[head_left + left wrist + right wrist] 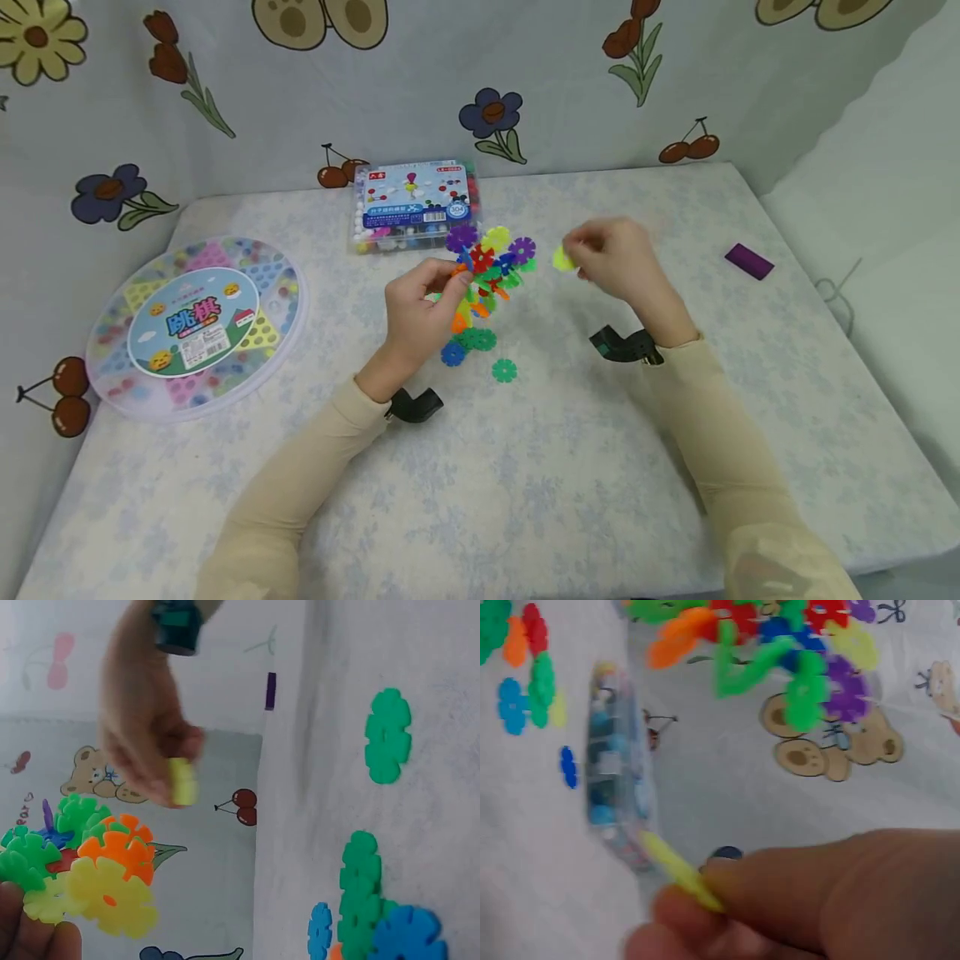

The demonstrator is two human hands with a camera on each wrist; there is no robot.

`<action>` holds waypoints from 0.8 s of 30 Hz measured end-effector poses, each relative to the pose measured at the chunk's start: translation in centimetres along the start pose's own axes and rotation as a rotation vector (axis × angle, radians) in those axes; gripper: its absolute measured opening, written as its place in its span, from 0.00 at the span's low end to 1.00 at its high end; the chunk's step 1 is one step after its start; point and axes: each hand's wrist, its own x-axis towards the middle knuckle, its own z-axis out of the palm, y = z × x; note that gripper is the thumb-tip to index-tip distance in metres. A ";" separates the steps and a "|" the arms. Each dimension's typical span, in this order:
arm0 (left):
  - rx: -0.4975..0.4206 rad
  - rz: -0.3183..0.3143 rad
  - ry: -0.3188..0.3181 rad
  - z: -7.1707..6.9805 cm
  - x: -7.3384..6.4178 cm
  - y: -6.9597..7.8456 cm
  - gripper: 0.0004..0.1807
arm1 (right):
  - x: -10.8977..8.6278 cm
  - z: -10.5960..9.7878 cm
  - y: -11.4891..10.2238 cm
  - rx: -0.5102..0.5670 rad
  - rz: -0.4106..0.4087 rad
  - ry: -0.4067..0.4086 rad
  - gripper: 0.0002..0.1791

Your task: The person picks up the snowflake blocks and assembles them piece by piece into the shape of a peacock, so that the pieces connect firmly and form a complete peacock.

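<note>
My left hand (426, 312) grips a cluster of interlocked snowflake discs (482, 260) in purple, red, green, blue, orange and yellow, held up above the table. To its right, my right hand (617, 254) pinches a single yellow snowflake disc (563, 259) between thumb and fingers, apart from the cluster. The right wrist view shows that yellow disc (676, 870) edge-on. Loose discs lie on the table below the cluster: a green disc (505, 371), a blue disc (453, 354) and overlapping green discs (477, 338). In the left wrist view a yellow disc (112, 896) sits at the cluster's near side.
A clear box of beads (416, 208) with a printed label stands at the back. On the left lies a round Chinese checkers set (281, 367). A small purple block (749, 261) rests at the right, near a pale cord (838, 293) by the table edge.
</note>
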 end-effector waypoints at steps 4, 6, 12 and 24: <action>-0.111 -0.124 0.055 -0.4 0.2 0.0 0.04 | 0.9 3.0 1.5 -0.247 0.026 -0.504 0.11; -0.132 -0.142 0.048 -0.4 0.2 -0.1 0.05 | 0.8 4.8 1.7 -0.266 -0.050 -0.562 0.09; -0.141 -0.154 0.037 -0.4 0.3 -0.3 0.06 | -0.5 8.7 1.1 -0.251 -0.315 -0.428 0.16; -0.146 -0.184 0.038 -0.5 0.3 -0.3 0.04 | -1.3 10.9 1.1 -0.249 -0.530 -0.395 0.11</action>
